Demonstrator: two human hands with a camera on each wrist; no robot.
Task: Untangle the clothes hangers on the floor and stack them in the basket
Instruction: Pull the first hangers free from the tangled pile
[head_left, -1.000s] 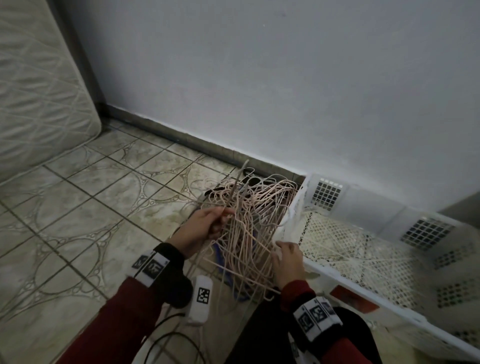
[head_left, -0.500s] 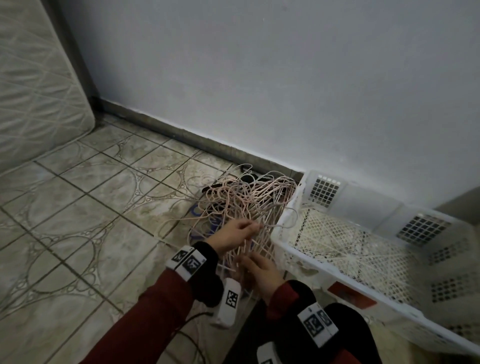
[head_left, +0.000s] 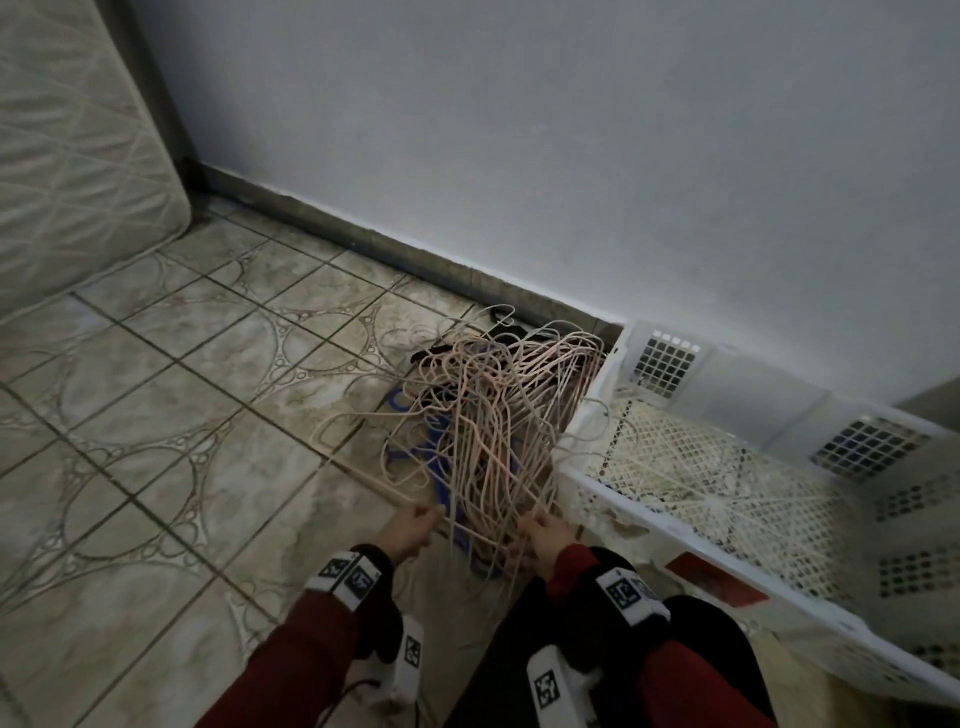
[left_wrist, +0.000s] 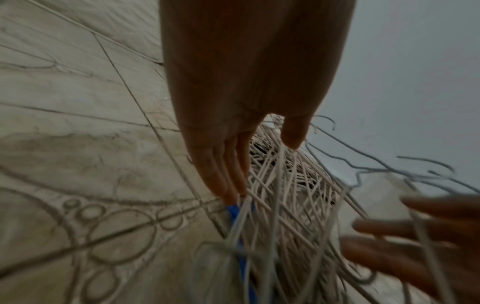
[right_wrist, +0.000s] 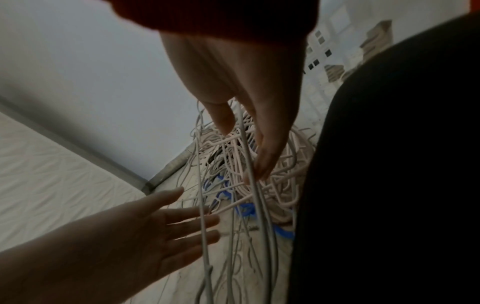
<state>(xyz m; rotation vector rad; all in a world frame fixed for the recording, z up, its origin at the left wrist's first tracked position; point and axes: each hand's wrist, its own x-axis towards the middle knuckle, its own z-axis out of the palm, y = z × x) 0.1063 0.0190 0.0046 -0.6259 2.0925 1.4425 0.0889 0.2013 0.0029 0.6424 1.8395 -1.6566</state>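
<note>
A tangled pile of pink wire hangers (head_left: 498, 415) lies on the tiled floor against the left end of the white lattice basket (head_left: 753, 395). Blue hangers (head_left: 431, 452) are mixed in underneath. My left hand (head_left: 431, 512) is at the pile's near left edge, its fingers (left_wrist: 223, 181) straight and touching the wires (left_wrist: 285, 205). My right hand (head_left: 524, 525) is at the near right edge. Its thumb and fingers (right_wrist: 265, 160) are extended among the hangers (right_wrist: 272, 164), and a grey wire runs between them. Neither hand visibly grips a wire.
A quilted mattress (head_left: 67, 156) leans at the far left. A pale wall with a dark skirting runs behind the pile. My dark trouser leg (right_wrist: 389, 164) is close to the right hand. Some dark hangers (head_left: 498, 332) lie by the skirting. Bare tiles (head_left: 182, 441) spread to the left.
Both hands have drawn back toward my body to the pile's near edge. The left hand's earlier hold on the lifted wires is gone, and the pile lies lower on the floor.
</note>
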